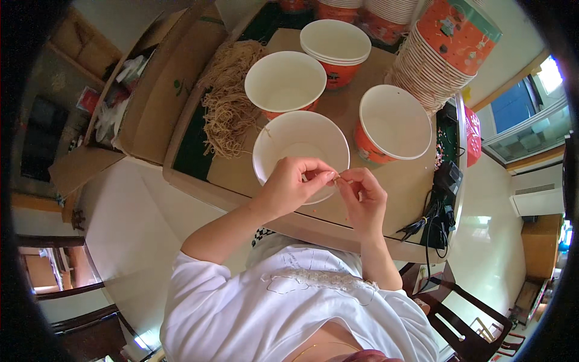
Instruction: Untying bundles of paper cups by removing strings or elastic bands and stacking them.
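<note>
Over the near rim of a white-lined paper bucket point(300, 130), my left hand point(294, 184) and my right hand point(365, 196) meet at the fingertips. Both are closed in a pinch, thumb against forefinger. What sits between the fingertips is too small to make out; a thin light-brown bit shows there. A strand of twine lies by the bucket's left rim. Beyond it stands another paper bucket point(286, 78), and to the right is an orange-sided one point(395, 123). A loose heap of tan twine point(229, 102) lies at the left of the table.
More nested buckets point(336, 45) stand farther back, and a tall stack of them point(443, 54) leans at the right. Black cables point(431, 214) lie at the table's right edge. An open cardboard box point(160, 90) stands left of the table. A dark wooden chair point(464, 308) is at lower right.
</note>
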Tool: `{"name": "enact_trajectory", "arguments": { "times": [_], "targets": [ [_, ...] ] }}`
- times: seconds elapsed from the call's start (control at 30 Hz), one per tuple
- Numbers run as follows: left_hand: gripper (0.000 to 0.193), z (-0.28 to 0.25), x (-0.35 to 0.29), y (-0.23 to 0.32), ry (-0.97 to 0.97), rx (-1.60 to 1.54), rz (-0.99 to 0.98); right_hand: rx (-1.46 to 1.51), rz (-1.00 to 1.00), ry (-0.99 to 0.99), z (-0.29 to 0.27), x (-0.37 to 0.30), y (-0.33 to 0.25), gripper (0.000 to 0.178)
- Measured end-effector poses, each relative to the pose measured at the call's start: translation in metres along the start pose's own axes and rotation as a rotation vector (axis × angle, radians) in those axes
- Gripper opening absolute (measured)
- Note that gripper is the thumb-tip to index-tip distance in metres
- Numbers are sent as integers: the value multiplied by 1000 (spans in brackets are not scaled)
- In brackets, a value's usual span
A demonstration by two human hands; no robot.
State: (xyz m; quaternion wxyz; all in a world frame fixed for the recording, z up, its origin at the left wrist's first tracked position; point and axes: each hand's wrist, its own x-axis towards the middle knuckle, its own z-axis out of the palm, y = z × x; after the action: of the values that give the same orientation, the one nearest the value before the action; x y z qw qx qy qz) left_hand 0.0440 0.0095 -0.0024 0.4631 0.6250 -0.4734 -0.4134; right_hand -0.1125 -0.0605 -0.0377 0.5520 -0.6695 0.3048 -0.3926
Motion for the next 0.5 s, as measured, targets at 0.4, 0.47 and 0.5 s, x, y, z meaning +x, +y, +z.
{"name": "enact_trajectory", "arguments": {
  "times": [0.4, 0.47, 0.5],
  "targets": [
    [16, -6, 1, 3, -96, 26, -132, -202, -223, 27, 2, 4, 3, 9],
    [16, -5, 3, -1, -36, -88, -107, -194, -222, 22, 3, 3, 2, 8],
    [17, -4, 4, -3, 24, -202, -82, -186, -221, 17, 3, 2, 2, 8]
  ]
}}
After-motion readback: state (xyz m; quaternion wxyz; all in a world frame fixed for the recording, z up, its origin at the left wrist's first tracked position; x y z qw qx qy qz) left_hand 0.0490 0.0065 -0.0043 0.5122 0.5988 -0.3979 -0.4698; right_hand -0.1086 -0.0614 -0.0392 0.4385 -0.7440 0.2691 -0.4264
